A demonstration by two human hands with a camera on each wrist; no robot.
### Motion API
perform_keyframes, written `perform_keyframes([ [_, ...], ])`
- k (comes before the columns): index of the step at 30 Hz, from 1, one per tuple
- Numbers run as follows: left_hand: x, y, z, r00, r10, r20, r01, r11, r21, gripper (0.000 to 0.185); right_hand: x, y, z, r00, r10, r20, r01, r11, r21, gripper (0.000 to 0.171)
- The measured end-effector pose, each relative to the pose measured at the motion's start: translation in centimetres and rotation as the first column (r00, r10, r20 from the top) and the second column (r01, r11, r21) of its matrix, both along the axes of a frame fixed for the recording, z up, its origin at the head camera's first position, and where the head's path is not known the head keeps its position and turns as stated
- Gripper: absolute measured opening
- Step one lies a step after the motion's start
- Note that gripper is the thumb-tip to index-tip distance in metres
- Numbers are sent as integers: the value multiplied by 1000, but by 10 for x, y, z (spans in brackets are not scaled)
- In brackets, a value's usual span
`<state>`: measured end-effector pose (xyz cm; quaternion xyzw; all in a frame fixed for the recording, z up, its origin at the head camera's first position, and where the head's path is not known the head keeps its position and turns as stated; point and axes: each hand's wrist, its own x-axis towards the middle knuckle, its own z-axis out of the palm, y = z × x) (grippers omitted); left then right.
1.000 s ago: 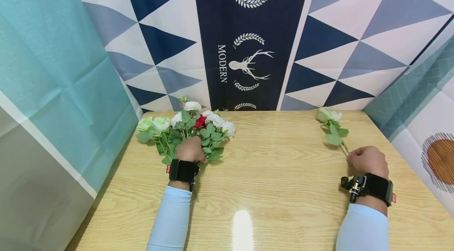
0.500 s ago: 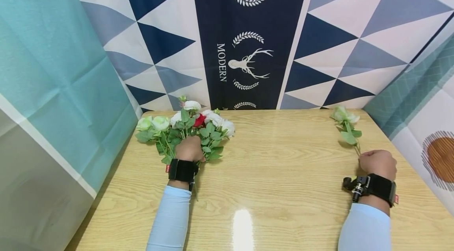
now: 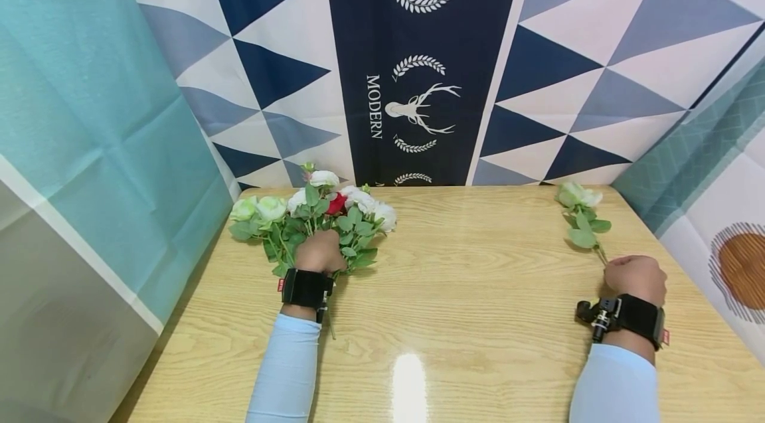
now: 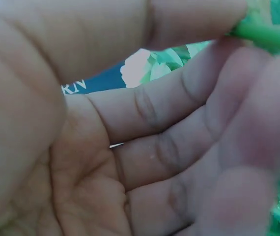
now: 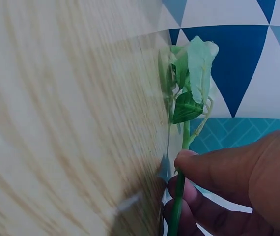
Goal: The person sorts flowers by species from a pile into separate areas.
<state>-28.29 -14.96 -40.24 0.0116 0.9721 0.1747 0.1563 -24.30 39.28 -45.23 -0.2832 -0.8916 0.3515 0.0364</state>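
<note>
Left hand [image 3: 319,252] pinches a green stem [image 4: 267,37]; crowded, leafy white, red and pale-green flowers [image 3: 337,204] could snag. Right hand [image 3: 636,279] pinches a thin-stemmed pale-green flower [image 3: 581,238], which might twist.

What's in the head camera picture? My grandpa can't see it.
A person's left hand grips a bunch of white, pale green and red flowers at a wood-grain table, while the right hand holds one pale green rose-like flower. Behind hangs cloth printed with triangles and stags.

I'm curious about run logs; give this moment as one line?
left hand: pinches green stem at flower bunch | right hand: pinches pale-green flower | surface: wood-grain table
</note>
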Motion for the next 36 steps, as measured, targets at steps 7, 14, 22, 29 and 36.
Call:
perform_keyframes([
  [7,1,-2,3,999,-42,-12,43,994,101,39,3,-1,4,999,15,-36,-14,1000,10,30],
  [14,2,-6,7,995,-84,-47,89,991,102,48,3,-5,6,997,-2,-71,4,999,33,36],
  [22,9,-15,17,988,-125,-90,138,977,160,53,3,-10,22,988,-28,-149,40,996,78,43],
  [29,13,-19,27,979,-141,-144,163,974,159,38,8,-11,41,983,-31,-182,45,996,75,46],
  [36,18,-21,36,953,-158,-258,217,952,217,11,10,-22,59,970,-44,-237,58,997,52,46],
])
